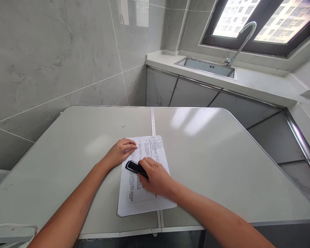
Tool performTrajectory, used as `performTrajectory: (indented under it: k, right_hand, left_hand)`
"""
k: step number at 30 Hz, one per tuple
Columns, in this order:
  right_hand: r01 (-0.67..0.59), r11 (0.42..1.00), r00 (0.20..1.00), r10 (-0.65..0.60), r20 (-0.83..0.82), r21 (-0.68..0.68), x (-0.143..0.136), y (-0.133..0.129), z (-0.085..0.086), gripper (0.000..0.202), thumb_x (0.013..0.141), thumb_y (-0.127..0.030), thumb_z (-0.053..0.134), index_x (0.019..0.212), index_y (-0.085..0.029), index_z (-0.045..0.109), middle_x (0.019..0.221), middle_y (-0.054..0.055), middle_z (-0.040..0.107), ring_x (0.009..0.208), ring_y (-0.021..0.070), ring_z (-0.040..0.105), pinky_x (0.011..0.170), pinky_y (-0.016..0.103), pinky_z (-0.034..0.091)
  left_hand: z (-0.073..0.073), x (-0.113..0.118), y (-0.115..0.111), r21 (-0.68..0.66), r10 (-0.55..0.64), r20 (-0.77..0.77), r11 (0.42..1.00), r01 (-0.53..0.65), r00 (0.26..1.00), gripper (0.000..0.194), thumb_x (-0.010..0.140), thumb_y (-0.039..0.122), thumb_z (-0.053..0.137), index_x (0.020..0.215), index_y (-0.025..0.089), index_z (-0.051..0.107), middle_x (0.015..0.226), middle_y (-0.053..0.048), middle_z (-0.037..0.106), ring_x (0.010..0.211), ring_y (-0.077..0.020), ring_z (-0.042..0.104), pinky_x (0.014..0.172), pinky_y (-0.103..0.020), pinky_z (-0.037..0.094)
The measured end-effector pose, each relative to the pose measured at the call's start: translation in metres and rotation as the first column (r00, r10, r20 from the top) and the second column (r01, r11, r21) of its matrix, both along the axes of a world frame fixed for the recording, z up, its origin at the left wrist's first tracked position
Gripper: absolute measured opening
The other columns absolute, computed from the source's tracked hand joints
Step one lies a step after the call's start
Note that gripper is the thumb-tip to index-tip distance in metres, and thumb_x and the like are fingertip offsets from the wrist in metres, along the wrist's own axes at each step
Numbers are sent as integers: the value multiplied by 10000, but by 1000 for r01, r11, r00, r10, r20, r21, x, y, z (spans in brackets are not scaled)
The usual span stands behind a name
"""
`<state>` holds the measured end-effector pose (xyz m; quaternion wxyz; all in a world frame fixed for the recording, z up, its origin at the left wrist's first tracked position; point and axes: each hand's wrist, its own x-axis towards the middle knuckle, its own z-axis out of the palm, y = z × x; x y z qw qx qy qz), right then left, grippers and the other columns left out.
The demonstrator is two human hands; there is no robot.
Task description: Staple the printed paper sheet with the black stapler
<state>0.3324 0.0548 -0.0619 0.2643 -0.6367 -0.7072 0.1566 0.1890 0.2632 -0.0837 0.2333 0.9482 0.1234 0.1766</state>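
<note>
Printed sheets of white paper (144, 206) lie on the table across its middle seam, turned slightly. My right hand (155, 175) is closed around a black stapler (134, 167), whose rounded front end points left over the printed text. Whether the stapler touches the paper I cannot tell. My left hand (122, 150) rests flat on the upper left edge of the paper, fingers stretched out and holding nothing. Part of the stapler is hidden inside my right hand.
The pale folding table (209, 165) has a metal-edged seam down its middle. Beyond it stands a white counter (162, 61) with a sink (209, 67) and a curved faucet (244, 41) under a window. A grey tiled wall (54, 51) runs along the left.
</note>
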Motion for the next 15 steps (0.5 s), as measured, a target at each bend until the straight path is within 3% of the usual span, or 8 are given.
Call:
performTrajectory:
  k: [7,10,15]
  right_hand:
    - [-45,997,991,37,132,61,23,-1,11,275,998,-154,472,1270,-179,502,1005,107,620,895,252,518,777,374,396]
    - [-64,996,986,55,156,54,26,1,8,231,1022,-170,457,1246,-188,513,986,92,624,885,245,518,781,370,388]
    - [-49,999,989,46,138,18,30,5,4,159,1005,-196,519,1163,-199,536,982,78,636,871,231,518,764,349,390]
  left_hand:
    - [0,5,-2,-33,-31,16,999,32,999,282,1025,291,534,1203,284,753,1288,-73,698,1205,-242,623,1062,-451,511]
    - [1,6,-4,-22,-40,-18,999,40,999,323,1036,308,510,1286,292,714,1366,-69,665,1280,-247,594,1122,-469,477]
    - [-2,5,-3,1,-70,-103,998,70,992,367,1060,320,456,1370,286,649,1469,-60,607,1399,-242,521,1243,-532,313]
